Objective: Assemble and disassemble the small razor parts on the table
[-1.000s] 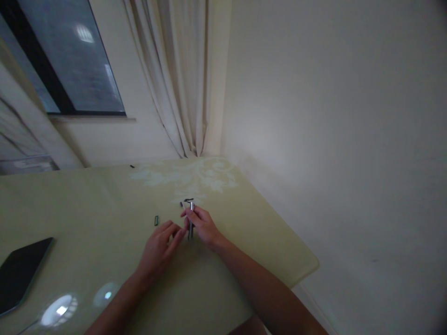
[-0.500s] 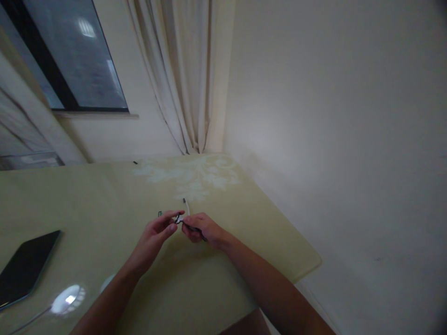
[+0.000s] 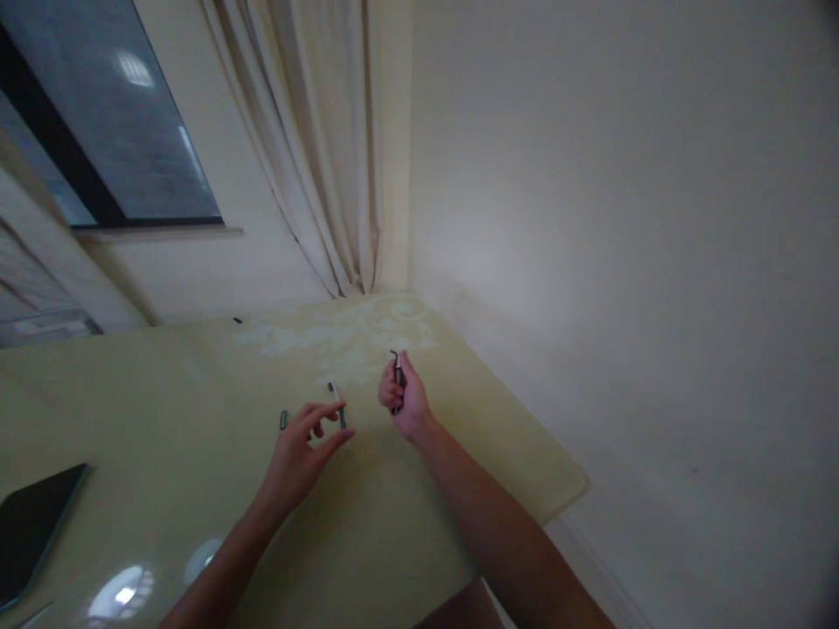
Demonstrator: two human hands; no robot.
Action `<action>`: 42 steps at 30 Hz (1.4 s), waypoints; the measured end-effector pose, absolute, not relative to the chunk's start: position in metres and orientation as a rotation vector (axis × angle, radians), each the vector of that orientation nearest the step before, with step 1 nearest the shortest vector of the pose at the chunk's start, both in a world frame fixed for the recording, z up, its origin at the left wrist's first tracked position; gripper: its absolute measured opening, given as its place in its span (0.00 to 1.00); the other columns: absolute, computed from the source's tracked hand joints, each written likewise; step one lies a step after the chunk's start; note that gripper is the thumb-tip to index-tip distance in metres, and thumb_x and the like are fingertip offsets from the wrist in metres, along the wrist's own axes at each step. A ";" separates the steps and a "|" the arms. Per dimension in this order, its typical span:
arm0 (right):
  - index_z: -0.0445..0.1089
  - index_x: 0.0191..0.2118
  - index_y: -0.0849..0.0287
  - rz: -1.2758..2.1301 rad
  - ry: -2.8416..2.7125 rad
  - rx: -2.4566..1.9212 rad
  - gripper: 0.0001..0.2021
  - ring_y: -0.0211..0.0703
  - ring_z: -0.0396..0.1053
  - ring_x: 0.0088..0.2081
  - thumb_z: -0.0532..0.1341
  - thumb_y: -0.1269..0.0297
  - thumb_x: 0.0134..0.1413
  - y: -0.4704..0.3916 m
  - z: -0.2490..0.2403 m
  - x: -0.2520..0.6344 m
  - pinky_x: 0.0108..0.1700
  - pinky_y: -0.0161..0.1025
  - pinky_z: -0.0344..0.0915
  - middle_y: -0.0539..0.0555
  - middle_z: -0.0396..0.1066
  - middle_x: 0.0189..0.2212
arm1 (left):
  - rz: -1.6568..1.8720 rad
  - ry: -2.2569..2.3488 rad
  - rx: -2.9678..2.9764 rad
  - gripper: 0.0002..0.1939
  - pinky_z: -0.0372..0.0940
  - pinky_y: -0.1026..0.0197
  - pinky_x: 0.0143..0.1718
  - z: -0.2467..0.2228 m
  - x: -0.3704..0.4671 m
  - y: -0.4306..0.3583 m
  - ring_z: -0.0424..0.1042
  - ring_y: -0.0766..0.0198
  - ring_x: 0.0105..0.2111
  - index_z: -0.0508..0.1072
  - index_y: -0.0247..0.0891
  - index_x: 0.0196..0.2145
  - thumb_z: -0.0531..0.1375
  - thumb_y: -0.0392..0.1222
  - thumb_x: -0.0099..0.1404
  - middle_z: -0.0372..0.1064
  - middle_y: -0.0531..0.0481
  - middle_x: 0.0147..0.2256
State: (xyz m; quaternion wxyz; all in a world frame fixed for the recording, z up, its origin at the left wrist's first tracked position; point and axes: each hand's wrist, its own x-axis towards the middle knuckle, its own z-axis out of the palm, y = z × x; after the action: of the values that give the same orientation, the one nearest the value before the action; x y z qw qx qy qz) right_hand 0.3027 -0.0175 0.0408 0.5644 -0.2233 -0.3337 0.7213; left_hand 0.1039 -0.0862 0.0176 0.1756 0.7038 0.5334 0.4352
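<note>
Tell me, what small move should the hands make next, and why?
Perhaps the left hand should close thumb and forefinger on the slim stick: they are parted beside its teal end, and whether they touch it is unclear. The right hand is closed around the bent-tipped tool, so the left seems the freer one.

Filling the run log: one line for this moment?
right hand: gripping bent-tipped tool | left hand: fingers apart by slim stick, contact unclear

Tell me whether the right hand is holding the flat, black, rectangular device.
No: the right hand grips a slim dark object with a bent tip; the black device lies apart, far left.
</note>
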 end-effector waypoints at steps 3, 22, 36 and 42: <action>0.56 0.23 0.55 1.557 -0.687 -0.478 0.29 0.30 0.36 0.15 0.59 0.36 0.62 -0.004 0.044 0.326 0.18 0.32 0.38 0.38 0.42 0.13 | 0.990 1.510 2.201 0.21 0.66 0.55 0.42 0.021 0.136 -0.060 0.72 0.57 0.36 0.81 0.42 0.48 0.67 0.55 0.62 0.76 0.46 0.39; 0.54 0.24 0.54 1.433 -0.622 -0.546 0.29 0.32 0.37 0.15 0.56 0.34 0.61 0.008 0.037 0.338 0.18 0.34 0.42 0.39 0.43 0.13 | 0.741 1.667 2.229 0.27 0.63 0.53 0.48 0.021 0.176 -0.008 0.75 0.53 0.45 0.76 0.45 0.57 0.66 0.53 0.62 0.77 0.45 0.47; 0.56 0.23 0.54 1.586 -0.824 -0.531 0.28 0.31 0.37 0.16 0.57 0.37 0.63 -0.017 0.044 0.319 0.19 0.34 0.40 0.39 0.43 0.13 | 0.593 2.159 1.930 0.29 0.63 0.34 0.52 0.001 -0.008 -0.060 0.69 0.35 0.56 0.78 0.48 0.56 0.60 0.63 0.61 0.70 0.38 0.57; 0.59 0.23 0.56 1.605 -0.923 -0.635 0.26 0.29 0.39 0.15 0.67 0.41 0.53 -0.021 0.035 0.309 0.19 0.33 0.38 0.39 0.46 0.13 | 0.882 2.060 1.937 0.21 0.63 0.40 0.53 0.001 0.012 -0.062 0.71 0.43 0.51 0.81 0.47 0.47 0.62 0.59 0.62 0.74 0.41 0.51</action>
State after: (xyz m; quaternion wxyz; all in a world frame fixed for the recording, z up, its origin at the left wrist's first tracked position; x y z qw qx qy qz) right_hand 0.3089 -0.0214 0.0353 0.5581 -0.2691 -0.3911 0.6805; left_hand 0.0121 -0.0621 0.0012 0.0898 0.6513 0.6927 0.2964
